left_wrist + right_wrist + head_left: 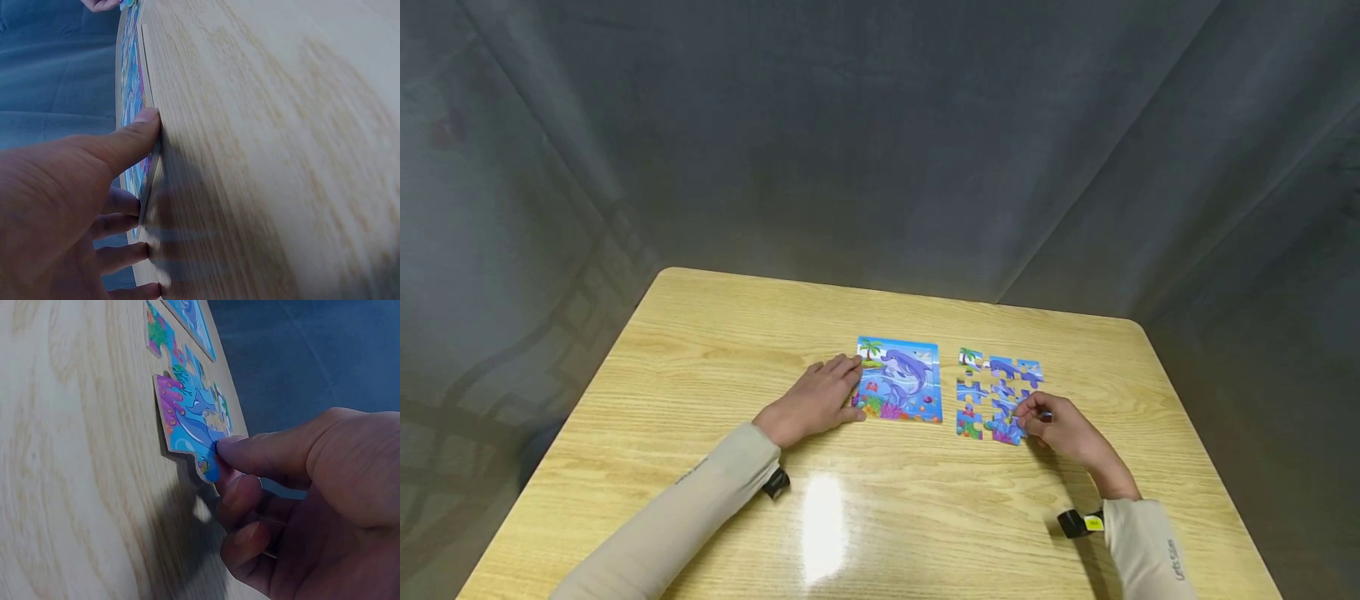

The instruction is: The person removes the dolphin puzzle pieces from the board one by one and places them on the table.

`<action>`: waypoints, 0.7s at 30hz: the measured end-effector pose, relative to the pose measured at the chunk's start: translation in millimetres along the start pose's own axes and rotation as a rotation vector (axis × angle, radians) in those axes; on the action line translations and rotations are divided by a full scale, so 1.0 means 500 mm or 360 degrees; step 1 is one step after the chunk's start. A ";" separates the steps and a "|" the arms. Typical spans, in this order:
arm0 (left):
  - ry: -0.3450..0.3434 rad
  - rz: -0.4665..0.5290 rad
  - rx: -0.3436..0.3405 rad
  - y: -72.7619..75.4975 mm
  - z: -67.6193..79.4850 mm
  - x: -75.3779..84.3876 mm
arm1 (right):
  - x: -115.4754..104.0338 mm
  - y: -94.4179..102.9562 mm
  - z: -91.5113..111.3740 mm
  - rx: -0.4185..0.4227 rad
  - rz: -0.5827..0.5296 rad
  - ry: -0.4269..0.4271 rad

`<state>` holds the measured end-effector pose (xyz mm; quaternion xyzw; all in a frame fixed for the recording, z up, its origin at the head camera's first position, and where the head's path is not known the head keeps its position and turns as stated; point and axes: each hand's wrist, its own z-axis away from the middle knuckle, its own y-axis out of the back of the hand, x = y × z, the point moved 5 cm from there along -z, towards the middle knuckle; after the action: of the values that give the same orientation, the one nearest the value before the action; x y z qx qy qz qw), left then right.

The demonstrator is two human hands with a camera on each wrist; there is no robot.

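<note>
A square board (901, 380) with a dolphin picture lies on the table. My left hand (820, 398) rests at its left side, fingers fairly straight, the thumb (147, 122) touching the near edge. To the right, several loose puzzle pieces (972, 392) with matching colours are spread in rough rows. My right hand (1060, 427) pinches a puzzle piece (181, 428) with purple coral and blue dolphin parts between thumb and fingers. That piece is tilted, its near edge slightly off the table, close beside the other pieces. The fingertip behind it is partly hidden.
The light wooden table (737, 333) has rounded far corners, with a dark grey curtain (865, 150) behind it. A bright glare lies on the wood in front of the board. Both wrists wear small black cameras (775, 483).
</note>
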<state>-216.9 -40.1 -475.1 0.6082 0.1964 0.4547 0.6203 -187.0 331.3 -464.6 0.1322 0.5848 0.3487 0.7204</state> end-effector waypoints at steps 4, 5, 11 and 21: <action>-0.0001 0.0000 0.0004 0.001 0.000 0.001 | 0.007 -0.001 -0.001 0.0008 0.0015 0.0006; 0.0000 0.0001 0.0004 0.001 0.000 0.001 | 0.008 -0.002 -0.002 0.0008 0.0024 0.0018; 0.0009 0.0005 -0.0011 -0.001 0.000 0.001 | 0.012 -0.002 -0.003 0.0045 0.0072 0.0051; 0.0003 0.0000 -0.0007 0.000 -0.002 -0.001 | 0.001 0.002 -0.007 0.0083 0.0080 -0.0004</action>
<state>-217.9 -40.0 -475.6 0.6064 0.1961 0.4557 0.6214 -190.7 331.4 -465.3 0.1658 0.5893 0.3511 0.7085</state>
